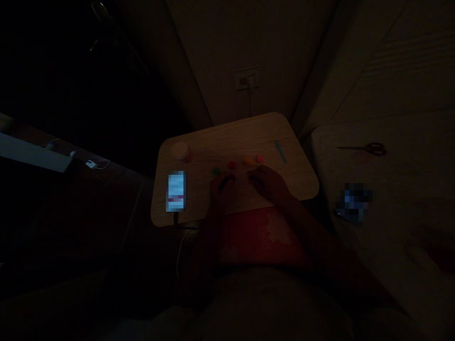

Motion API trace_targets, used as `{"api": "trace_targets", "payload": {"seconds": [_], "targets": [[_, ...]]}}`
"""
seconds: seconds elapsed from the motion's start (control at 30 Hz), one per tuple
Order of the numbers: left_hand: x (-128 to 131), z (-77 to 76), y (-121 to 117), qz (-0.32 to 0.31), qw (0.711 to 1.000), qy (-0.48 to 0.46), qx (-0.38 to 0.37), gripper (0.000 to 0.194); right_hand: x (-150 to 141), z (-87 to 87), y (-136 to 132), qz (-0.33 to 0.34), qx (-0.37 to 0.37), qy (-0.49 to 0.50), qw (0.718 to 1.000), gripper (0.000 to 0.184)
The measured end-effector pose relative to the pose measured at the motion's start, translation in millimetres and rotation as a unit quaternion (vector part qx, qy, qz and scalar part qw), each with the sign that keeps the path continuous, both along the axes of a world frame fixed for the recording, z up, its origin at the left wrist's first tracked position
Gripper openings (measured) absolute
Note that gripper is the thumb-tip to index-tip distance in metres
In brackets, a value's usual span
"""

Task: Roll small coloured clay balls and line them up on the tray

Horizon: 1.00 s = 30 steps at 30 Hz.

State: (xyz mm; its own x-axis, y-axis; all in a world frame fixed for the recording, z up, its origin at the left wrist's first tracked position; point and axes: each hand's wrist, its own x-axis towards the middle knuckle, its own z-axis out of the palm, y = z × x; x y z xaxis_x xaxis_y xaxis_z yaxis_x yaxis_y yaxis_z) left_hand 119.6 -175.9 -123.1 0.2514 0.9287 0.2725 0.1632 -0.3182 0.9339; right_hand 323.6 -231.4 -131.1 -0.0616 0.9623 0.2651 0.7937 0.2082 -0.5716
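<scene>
with left hand (pixel 218 185) curled near green lump (pixel 215 170), right hand (pixel 268 182) near orange lump (pixel 248 161). too dark to say whether gripping.

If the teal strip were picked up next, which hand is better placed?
Probably the right hand: it lies nearer the teal strip. The left hand is farther off, close to the green lump. It is too dark to tell whether either hand holds anything.

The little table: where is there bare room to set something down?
The table looks bare along its far edge, behind the coloured lumps, between jar and blue-green strip. Also bare: the near right corner, beyond the right hand, and a gap between lit screen and left hand. The middle is crowded with hands and lumps.
</scene>
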Motion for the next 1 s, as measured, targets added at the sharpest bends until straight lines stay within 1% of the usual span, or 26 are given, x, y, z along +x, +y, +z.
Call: {"api": "trace_targets", "payload": {"seconds": [0.17, 0.27, 0.37, 0.43, 0.47, 0.5, 0.57, 0.63, 0.7, 0.87, 1.0], "targets": [[0, -5.7, 2, -0.033, 0.999, 0.015, 0.004, 0.027, 1, -4.7, 1, -0.007, 0.019, 0.005, 1.000, 0.025], [2, -8.4, 1, -0.015, 1.000, 0.024, -0.003, 0.028, 1, -5.7, 1, -0.009, 0.037, 0.014, 0.999, 0.028], [4, -7.9, 0, -0.022, 0.999, 0.033, -0.018, 0.024, 0, -2.0, -3, -0.016, 0.042, 0.017, 0.999, 0.044], [4, -6.3, -1, -0.050, 0.998, 0.041, -0.020, 0.024, -2, 1.2, -8, -0.003, 0.049, 0.018, 0.999, 0.055], [4, -5.5, -2, -0.066, 0.997, 0.045, -0.019, 0.024, -2, 2.5, -10, 0.010, 0.057, 0.017, 0.998, 0.057], [5, -4.9, -3, -0.082, 0.995, 0.051, -0.017, 0.024, -3, 3.2, -12, 0.024, 0.067, 0.014, 0.997, 0.056], [5, -4.0, -3, -0.113, 0.992, 0.063, -0.014, 0.024, -4, 3.4, -14, 0.045, 0.085, 0.001, 0.995, 0.046], [5, -3.6, -4, -0.133, 0.988, 0.077, -0.009, 0.024, -5, 2.1, -15, 0.059, 0.097, -0.011, 0.994, 0.037], [5, -2.9, -4, -0.144, 0.986, 0.087, -0.006, 0.024, -5, 0.3, -14, 0.063, 0.099, -0.023, 0.993, 0.033], [5, 0.5, -6, -0.152, 0.982, 0.109, -0.002, 0.024, -7, -2.3, -15, 0.048, 0.091, -0.057, 0.993, 0.030], [7, 2.4, -10, -0.155, 0.976, 0.154, 0.019, 0.025, -12, -1.7, -18, 0.024, 0.094, -0.088, 0.991, 0.030]]}}
